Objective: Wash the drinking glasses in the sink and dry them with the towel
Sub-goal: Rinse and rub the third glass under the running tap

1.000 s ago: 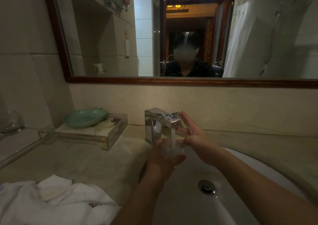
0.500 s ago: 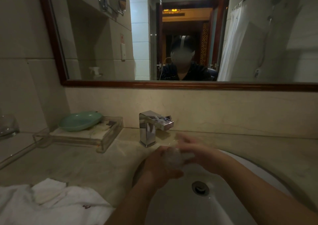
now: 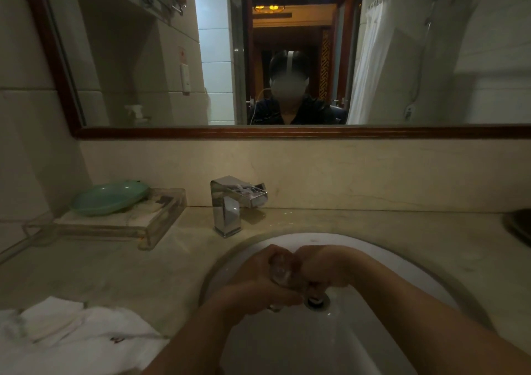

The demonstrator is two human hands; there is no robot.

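A clear drinking glass (image 3: 280, 271) is held low over the white sink basin (image 3: 373, 259), tilted, just above the drain (image 3: 316, 300). My left hand (image 3: 258, 282) wraps around the glass from the left and below. My right hand (image 3: 321, 265) closes on it from the right, fingers at its rim. A crumpled white towel (image 3: 71, 337) lies on the counter at the lower left. The chrome faucet (image 3: 230, 205) stands behind the basin with no water running from it.
A clear acrylic tray (image 3: 120, 222) with a green dish (image 3: 109, 198) sits on the marble counter at the left. A dark object (image 3: 520, 225) lies at the counter's right edge. A wood-framed mirror covers the wall behind.
Both hands have come down from under the faucet spout into the basin with the glass. The water stream has stopped. The camera has tilted down.
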